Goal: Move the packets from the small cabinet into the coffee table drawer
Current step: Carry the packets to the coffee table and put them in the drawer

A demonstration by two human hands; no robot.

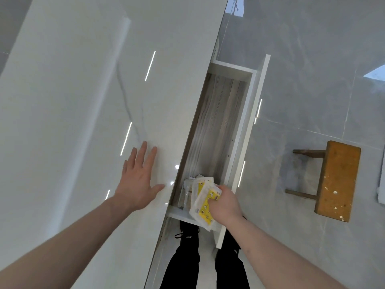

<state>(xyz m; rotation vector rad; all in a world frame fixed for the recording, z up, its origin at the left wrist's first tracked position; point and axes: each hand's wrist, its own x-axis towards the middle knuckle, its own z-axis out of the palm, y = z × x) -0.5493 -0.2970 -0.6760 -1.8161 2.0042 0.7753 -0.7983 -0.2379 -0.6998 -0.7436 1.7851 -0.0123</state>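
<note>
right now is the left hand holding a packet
No, the left hand lies flat and open on the table top, holding nothing.

Drawer (218, 122) pulled open from counter (83, 101), wood-grain bottom. Right hand (226, 202) pinches yellow packet (205, 203) over drawer's near end. More packets (187, 190) lie beneath in near corner. Left hand (137, 180) flat on glossy counter top, fingers spread. Wooden stool (335, 180) on tiled floor (302, 80), right.
</note>
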